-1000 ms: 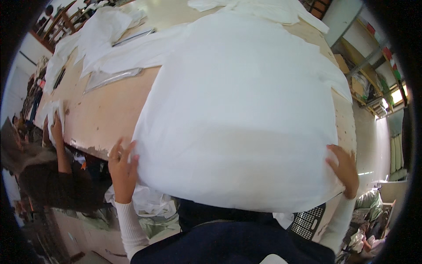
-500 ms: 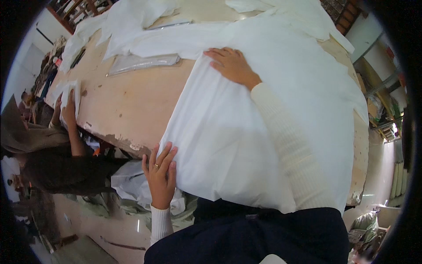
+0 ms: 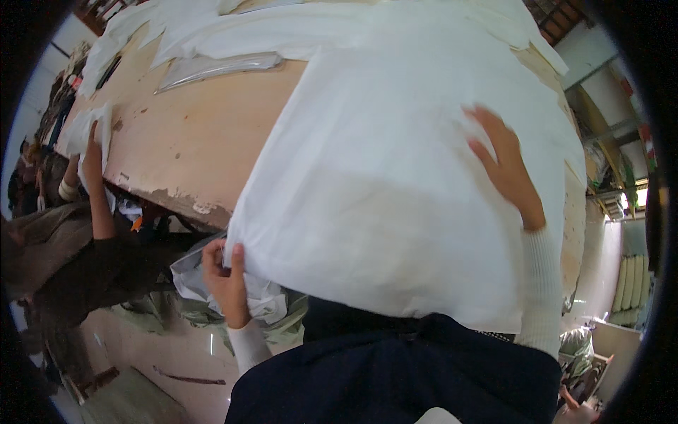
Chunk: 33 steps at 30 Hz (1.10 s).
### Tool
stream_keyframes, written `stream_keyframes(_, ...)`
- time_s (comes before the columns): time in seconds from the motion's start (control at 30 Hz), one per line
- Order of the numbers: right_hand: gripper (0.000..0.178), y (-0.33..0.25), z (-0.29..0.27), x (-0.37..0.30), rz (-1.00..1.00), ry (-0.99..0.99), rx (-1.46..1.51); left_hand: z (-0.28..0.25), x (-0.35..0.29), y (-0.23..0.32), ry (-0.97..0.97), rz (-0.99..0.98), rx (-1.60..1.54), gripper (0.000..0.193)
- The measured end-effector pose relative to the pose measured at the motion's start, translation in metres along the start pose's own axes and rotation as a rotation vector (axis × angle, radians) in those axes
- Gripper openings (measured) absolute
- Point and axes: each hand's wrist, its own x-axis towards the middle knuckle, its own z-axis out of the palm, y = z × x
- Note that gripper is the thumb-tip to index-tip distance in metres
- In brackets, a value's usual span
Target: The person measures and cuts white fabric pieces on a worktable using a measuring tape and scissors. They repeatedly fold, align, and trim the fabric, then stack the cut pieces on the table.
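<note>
A large sheet of white fabric [image 3: 381, 155] covers most of the table in front of me, its near edge hanging at my waist. At the sheet's near left corner, my left hand [image 3: 227, 279] pinches the edge between thumb and fingers. My right hand [image 3: 505, 166] is over the right part of the fabric, fingers apart and somewhat blurred, holding nothing. Whether its palm touches the cloth I cannot tell.
A clear plastic packet [image 3: 219, 69] lies on the worn wooden tabletop [image 3: 191, 134]. At the left edge, a co-worker's hand [image 3: 92, 159] rests on a small white piece [image 3: 102, 134]. Crumpled white cloth [image 3: 265, 300] sits below the table edge. Shelving stands at right.
My right hand has left the fabric's left edge and moved right and nearer. My left hand has shifted slightly left and now pinches the corner. The sheet lies flatter, its near part spread wider.
</note>
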Motion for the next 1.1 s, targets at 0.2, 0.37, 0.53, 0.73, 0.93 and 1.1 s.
stream_keyframes(0.2, 0.042, 0.126, -0.062, -0.210, 0.670, 0.211, -0.194, 0.010, 0.020, 0.071, -0.078, 0.636, 0.743, 0.051)
stream_keyframes(0.37, 0.048, 0.042, -0.036, -0.200, 0.653, 0.008, -0.279, 0.115, 0.068, 0.081, -0.725, 0.854, 0.961, 0.051)
stream_keyframes(0.53, 0.051, 0.120, -0.030, -0.188, 0.627, -0.044, -0.340, 0.188, 0.127, 0.063, -0.706, 1.019, 0.906, 0.050)
stream_keyframes(0.73, 0.050, 0.158, -0.030, -0.103, 0.522, 0.022, -0.483, 0.275, 0.140, 0.070, -0.310, 1.187, 1.140, 0.049)
stream_keyframes(0.93, 0.046, 0.028, -0.037, -0.202, 0.323, -0.247, -0.231, 0.163, 0.043, 0.081, -0.811, 0.963, 0.998, 0.046)
stream_keyframes(1.1, 0.046, 0.066, -0.060, -0.267, 0.761, -0.057, -0.298, 0.113, 0.066, 0.069, -0.691, 0.797, 0.991, 0.046)
